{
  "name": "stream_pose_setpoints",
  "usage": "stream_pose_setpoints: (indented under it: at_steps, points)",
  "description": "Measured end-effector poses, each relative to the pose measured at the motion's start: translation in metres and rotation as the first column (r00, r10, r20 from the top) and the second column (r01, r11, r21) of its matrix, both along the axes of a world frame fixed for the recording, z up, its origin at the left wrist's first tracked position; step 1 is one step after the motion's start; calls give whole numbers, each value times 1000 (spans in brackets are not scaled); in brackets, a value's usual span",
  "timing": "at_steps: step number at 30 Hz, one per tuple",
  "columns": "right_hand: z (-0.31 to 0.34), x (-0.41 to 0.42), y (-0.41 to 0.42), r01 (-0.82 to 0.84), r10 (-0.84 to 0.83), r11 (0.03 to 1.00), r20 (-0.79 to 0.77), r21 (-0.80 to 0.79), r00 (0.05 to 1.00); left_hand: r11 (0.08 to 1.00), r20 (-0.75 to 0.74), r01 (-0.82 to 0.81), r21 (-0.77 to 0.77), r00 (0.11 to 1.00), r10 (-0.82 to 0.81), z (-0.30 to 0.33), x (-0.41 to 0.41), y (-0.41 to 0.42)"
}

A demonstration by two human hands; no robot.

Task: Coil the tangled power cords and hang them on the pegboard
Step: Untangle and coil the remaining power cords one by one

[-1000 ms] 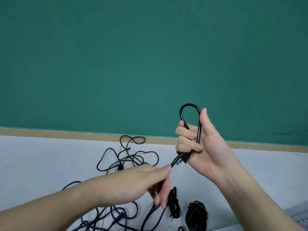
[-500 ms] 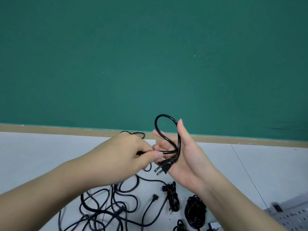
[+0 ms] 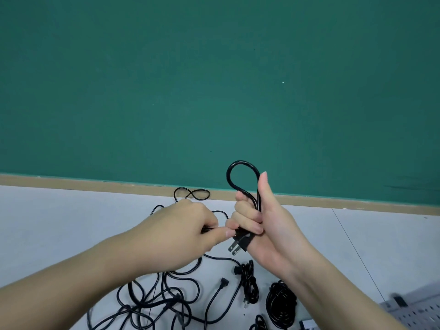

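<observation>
My right hand (image 3: 259, 217) grips a black power cord (image 3: 240, 167) folded into a loop that sticks up above my fingers. The cord's two-prong plug (image 3: 240, 244) hangs out below my fist. My left hand (image 3: 190, 225) pinches the same cord just left of the plug, fingertips touching the right hand's fingers. A tangle of black cords (image 3: 152, 301) lies on the white table (image 3: 59, 222) beneath my left forearm. The grey pegboard (image 3: 419, 313) shows at the bottom right corner.
Two coiled black cords lie on the table: a slim bundle (image 3: 248, 284) and a rounder coil (image 3: 281, 303). Another coil (image 3: 259, 323) peeks in at the bottom edge. A green wall (image 3: 214, 79) with a tan strip (image 3: 71, 184) stands behind the table.
My left hand came up from the table and brought the cord across to the right hand. The right hand's fingers have closed round the loop again, and the plug now hangs below the fist.
</observation>
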State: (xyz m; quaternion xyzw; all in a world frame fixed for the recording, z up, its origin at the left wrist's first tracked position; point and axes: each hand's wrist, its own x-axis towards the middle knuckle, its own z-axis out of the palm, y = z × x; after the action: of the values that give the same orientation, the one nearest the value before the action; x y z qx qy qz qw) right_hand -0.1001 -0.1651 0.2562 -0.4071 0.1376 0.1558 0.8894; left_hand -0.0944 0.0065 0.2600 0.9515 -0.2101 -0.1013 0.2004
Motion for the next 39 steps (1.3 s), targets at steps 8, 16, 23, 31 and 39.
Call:
stream_pose_setpoints:
  at_steps: [8,16,23,31,39]
  points:
    - [18,21,-41,202,-203,979,63,15,977,992,79,4,-126,997,6,31,32,57]
    - [6,-2,-9,-169,175,979,50,-114,983,847,212,71,-527,976,50,35,20,32]
    - [-2,-11,2,-365,373,926,93,-95,923,817,131,-36,-576,982,135,19,26,19]
    - [-4,-19,9,-621,642,726,-32,-295,766,832,-44,-29,-554,999,5,13,28,15]
    - [1,-15,3,-659,661,721,-76,-215,747,934,25,-38,-355,998,51,13,35,19]
